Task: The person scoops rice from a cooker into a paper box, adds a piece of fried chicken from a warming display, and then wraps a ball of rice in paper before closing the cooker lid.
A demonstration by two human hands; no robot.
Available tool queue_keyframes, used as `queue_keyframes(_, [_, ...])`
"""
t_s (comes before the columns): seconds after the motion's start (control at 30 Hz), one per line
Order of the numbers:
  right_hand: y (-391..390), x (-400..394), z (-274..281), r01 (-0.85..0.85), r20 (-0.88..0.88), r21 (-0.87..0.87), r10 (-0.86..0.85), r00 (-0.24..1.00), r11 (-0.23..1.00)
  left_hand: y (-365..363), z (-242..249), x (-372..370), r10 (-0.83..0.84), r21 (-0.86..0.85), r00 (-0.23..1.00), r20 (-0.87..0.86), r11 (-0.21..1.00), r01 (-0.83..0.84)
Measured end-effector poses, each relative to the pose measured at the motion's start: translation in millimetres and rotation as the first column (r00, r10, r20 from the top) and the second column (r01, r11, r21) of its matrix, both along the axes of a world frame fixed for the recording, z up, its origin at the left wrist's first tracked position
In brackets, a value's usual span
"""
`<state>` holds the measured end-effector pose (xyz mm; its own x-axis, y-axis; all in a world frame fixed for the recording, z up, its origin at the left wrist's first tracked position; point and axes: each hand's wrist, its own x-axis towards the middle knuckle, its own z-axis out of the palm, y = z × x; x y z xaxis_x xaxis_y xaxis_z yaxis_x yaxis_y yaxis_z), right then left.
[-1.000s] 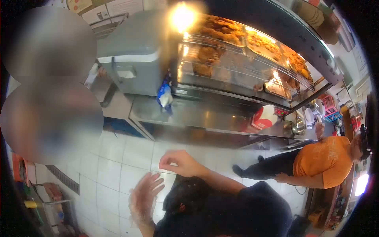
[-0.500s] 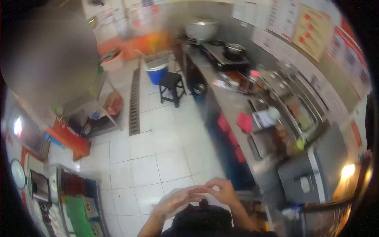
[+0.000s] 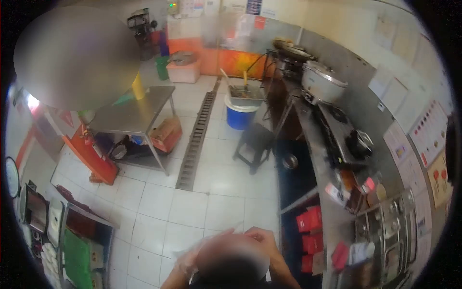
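Low in the head view, my left hand (image 3: 186, 264) has thin clear plastic (image 3: 192, 246) around it, like a loose glove. A round blur hides most of its fingers. Just to the right of the blur is my right hand (image 3: 263, 238), bare, with its fingers curled and pressed together close to the left hand's fingertips. Whatever lies between those fingers is too small to make out. Both hands are in front of my dark clothing, above the tiled floor (image 3: 185, 212).
On the right runs a steel counter (image 3: 323, 192) with a stove (image 3: 337, 130), a large pot (image 3: 323, 83) and food trays. A black stool (image 3: 255, 144) and blue bucket (image 3: 240, 117) stand ahead. Left are a steel table (image 3: 144, 113) and a shelf with green cloth (image 3: 76, 253).
The view has swung left and up, so the counter and bucket sit further right and lower in it. My hands stay close together; the blur now covers part of them.
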<state>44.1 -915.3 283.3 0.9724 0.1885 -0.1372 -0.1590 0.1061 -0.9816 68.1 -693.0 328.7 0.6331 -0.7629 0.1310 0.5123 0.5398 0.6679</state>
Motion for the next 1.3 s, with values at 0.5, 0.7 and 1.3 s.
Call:
queue_keyframes(0.5, [13.4, 487.0, 2.8, 0.053, 0.287, -0.064, -0.033, 0.957, 0.997, 11.8, -29.0, 459.7, 0.049, 0.145, 0.999, 0.006, 0.988, -0.05])
queue_keyframes(0.7, [41.8, 703.6, 17.5, -0.052, 0.291, 0.048, 0.036, 0.956, 0.998, 44.4, -32.1, 615.5, 0.249, 0.129, 0.944, 0.218, 0.951, -0.281])
queue_keyframes(1.3, [20.7, 1178.1, 5.0, 0.054, 0.355, 0.266, -0.15, 0.923, 0.962, 14.2, 2.5, 1185.9, -0.15, 0.052, 0.986, 0.078, 0.988, 0.146])
